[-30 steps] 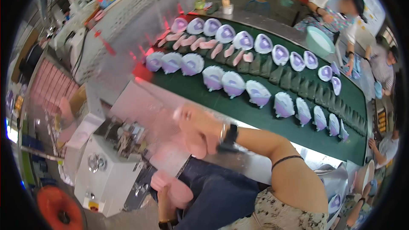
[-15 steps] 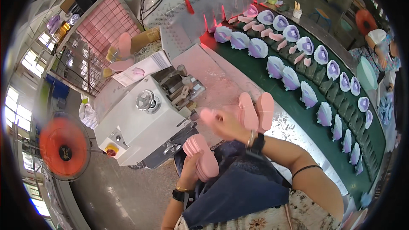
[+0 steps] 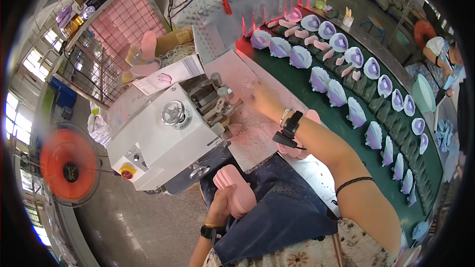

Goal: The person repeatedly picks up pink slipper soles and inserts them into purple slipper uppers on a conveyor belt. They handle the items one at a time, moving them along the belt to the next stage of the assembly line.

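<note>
My left hand [image 3: 220, 203] is closed round a stack of pink shoe insoles [image 3: 234, 191], held over the dark blue apron [image 3: 277, 202]. My right hand [image 3: 267, 101] reaches over the pink-dusted worktable [image 3: 247, 143], to the right of the white machine's rollers and metal fittings [image 3: 217, 101]. Its fingers point away from me and are too unclear to show whether anything is in them. More pink insoles [image 3: 312, 116] lie on the table's right side, partly hidden under my right wrist and its black band.
The white machine [image 3: 158, 133] has a handwheel and a yellow-red knob. Beyond the table runs a green conveyor [image 3: 326, 113] with rows of purple-white shoe uppers and pink pieces. An orange fan [image 3: 69, 163] stands left. A co-worker [image 3: 438, 64] is at far right.
My right hand has moved forward, away from me, over the table; the pink piece seen in it before no longer shows. The left hand still holds its stack.
</note>
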Demonstrator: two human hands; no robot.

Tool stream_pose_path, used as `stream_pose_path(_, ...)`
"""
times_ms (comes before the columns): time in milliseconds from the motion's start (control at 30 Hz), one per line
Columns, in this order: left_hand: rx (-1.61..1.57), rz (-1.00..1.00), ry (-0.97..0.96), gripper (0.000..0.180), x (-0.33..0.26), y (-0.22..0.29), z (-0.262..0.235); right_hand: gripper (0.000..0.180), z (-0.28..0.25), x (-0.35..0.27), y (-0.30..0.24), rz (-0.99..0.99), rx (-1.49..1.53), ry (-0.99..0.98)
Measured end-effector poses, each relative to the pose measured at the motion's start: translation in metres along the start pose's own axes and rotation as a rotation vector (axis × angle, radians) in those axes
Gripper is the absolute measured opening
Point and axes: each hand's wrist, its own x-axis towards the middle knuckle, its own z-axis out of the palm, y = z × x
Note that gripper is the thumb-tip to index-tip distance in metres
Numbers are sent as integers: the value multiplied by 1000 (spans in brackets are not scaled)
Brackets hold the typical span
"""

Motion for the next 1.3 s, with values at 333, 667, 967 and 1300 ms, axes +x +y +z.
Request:
stream_pose_path(333, 83, 128, 326, 38, -7, -14, -34, 26, 101, 42, 19, 437, 633, 8)
stream_pose_path(667, 73, 10, 198, 34, 20, -19, 14, 20, -127, -49, 232, 709, 612, 408)
stream_pose_path(967, 162, -45, 156, 39, 39, -18, 31, 35, -225, -187, 445, 772, 69, 807)
stream_pose_path(1300, 205, 88, 135, 30, 28, -23, 52, 38, -101, -142, 14, 323, 672, -357)
